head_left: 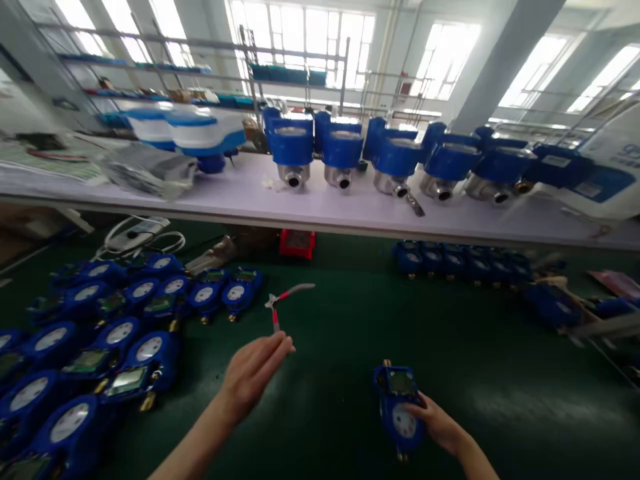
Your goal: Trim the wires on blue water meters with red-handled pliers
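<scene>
Pliers with red and grey handles (295,291) stand out beyond the fingers of my left hand (257,370), which is closed around the end of one handle; their handles are spread. Lower right, my right hand (437,420) grips the right side of a blue meter (400,410), fingers over its edge near the white dial. This meter has a small display at its top and brass ends at top and bottom. Dark green work surface (320,393) lies below both hands.
Many blue meters (120,330) stand in rows at the left. More meters (463,260) line the back right. A red box (297,243) sits under a raised shelf (340,210) holding large blue meters with steel bodies (293,150). White cable (173,243) lies back left.
</scene>
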`<act>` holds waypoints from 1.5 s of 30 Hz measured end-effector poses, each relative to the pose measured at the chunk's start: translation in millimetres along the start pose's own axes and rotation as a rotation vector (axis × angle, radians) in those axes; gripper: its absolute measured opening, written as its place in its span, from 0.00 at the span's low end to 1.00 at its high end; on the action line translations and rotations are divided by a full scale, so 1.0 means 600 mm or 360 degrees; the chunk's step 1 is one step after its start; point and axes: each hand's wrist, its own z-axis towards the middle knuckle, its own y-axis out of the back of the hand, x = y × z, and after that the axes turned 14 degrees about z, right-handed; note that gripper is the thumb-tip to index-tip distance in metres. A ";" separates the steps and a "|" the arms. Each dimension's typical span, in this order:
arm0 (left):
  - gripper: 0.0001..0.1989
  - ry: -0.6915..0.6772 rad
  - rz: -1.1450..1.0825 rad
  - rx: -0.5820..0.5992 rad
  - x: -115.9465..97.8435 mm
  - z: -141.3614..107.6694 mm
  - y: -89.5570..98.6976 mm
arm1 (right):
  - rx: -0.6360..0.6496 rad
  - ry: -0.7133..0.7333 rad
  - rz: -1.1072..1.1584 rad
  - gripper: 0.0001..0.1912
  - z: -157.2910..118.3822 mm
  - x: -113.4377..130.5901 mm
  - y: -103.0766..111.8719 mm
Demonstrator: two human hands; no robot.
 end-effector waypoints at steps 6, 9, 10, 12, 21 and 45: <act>0.12 0.0033 -0.0347 0.0911 -0.163 -0.193 -0.218 | -0.0071 0.0386 -0.0111 0.33 0.021 -0.033 0.011; 0.11 -0.0029 -0.0396 0.1245 -0.211 -0.230 -0.264 | -0.0057 0.0541 -0.0217 0.30 0.020 -0.049 0.020; 0.11 -0.0037 -0.0395 0.1324 -0.220 -0.232 -0.269 | -0.0071 0.0575 -0.0251 0.31 0.017 -0.055 0.022; 0.10 -0.0032 -0.0360 0.1419 -0.230 -0.227 -0.271 | -0.0228 0.0633 -0.0326 0.37 0.013 -0.068 0.021; 0.45 -0.0005 0.0022 0.1470 -0.205 -0.195 -0.323 | -0.1434 0.1172 -0.1327 0.62 0.058 -0.127 -0.063; 0.26 0.1513 -0.1209 0.0794 -0.252 -0.102 -0.274 | -0.1379 0.1149 -0.0529 0.50 0.024 -0.108 -0.041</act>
